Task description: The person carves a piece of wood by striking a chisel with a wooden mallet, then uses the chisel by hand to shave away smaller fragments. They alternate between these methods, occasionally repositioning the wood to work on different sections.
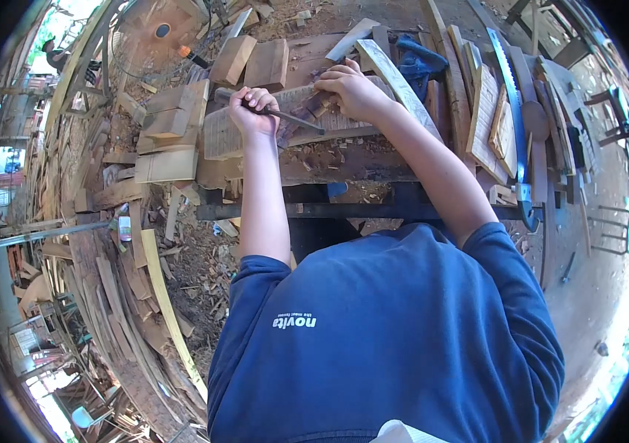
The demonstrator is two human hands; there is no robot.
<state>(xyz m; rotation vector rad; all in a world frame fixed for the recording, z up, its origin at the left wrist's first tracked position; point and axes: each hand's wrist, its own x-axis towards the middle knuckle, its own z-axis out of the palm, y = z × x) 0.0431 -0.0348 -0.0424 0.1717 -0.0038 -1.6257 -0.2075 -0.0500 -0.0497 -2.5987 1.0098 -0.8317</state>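
Note:
My left hand is closed around a dark, thin metal tool, whose shaft points right and slightly down. My right hand lies farther right, with bent fingers on the upper end of a narrow reddish-brown wooden piece. That piece slants between my hands across a thick, pale wooden block. The tool's shaft passes over or beside it; contact at the tip cannot be made out. My right fingertips are partly hidden.
Wooden blocks and stacked offcuts lie left and ahead. A blue cloth and a long blue-edged saw are at right. A dark bar crosses before my body. A person is far left.

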